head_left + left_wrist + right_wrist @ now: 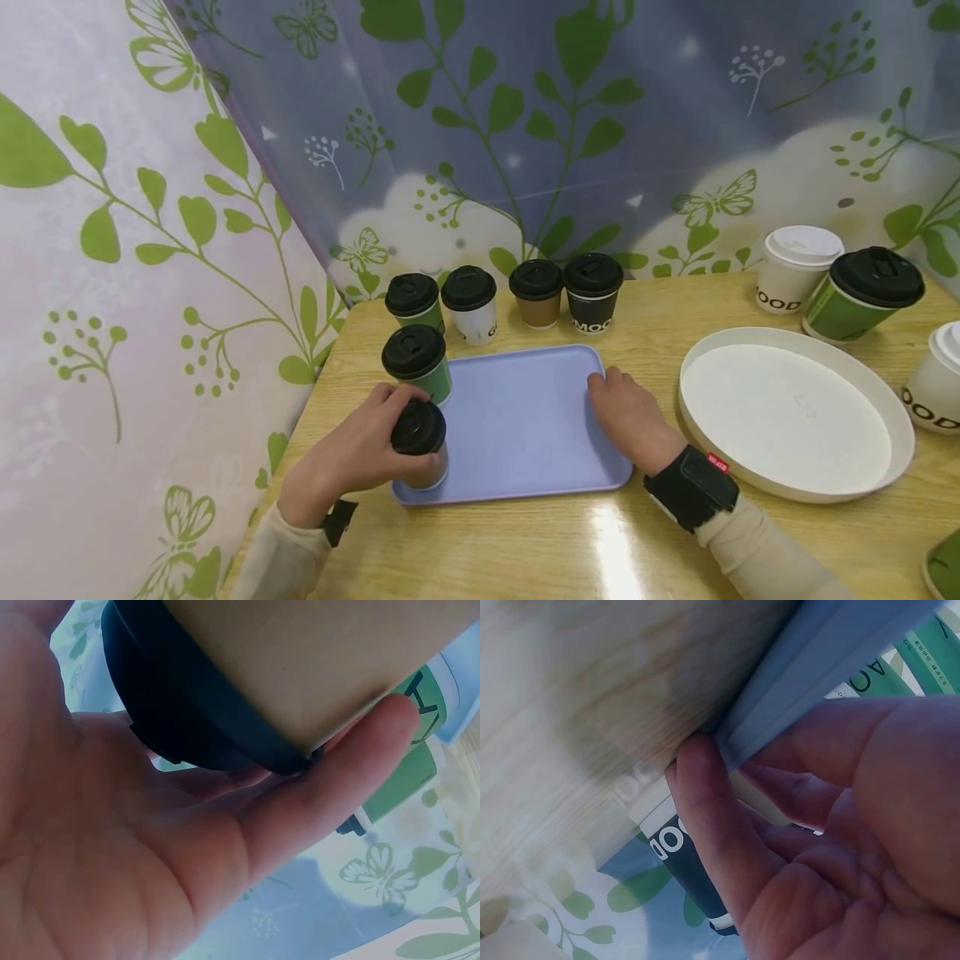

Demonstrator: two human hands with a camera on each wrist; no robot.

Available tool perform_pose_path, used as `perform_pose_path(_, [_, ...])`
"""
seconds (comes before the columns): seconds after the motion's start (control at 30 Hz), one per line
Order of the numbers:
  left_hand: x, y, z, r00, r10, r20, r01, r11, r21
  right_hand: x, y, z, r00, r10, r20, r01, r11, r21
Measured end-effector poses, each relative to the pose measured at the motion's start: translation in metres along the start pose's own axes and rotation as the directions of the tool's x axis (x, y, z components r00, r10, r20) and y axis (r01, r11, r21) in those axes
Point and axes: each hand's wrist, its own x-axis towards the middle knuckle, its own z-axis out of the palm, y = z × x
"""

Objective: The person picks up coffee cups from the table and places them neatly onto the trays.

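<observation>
Tan cup (431, 477), black lid (417, 429); at tray's (517, 425) near left corner, left hand (351, 450) grasping it. Right hand (632, 418) pinching right edge.

A leaf-and-butterfly backdrop (487, 133) borders a glossy wooden table (517, 550).

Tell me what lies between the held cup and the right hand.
Only a bare stretch of the blue tray lies between the brown cup in the left hand and the right hand; the head view shows it.
</observation>
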Motion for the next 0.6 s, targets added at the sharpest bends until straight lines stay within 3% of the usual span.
perform_pose_path(0.6, [-0.0045, 0.0072, -0.0068, 0.999, 0.041, -0.007, -0.041, 0.998, 0.051, -0.0013, 0.0002, 0.0001, 0.999, -0.018, -0.034, 0.017, 1.0, -0.013])
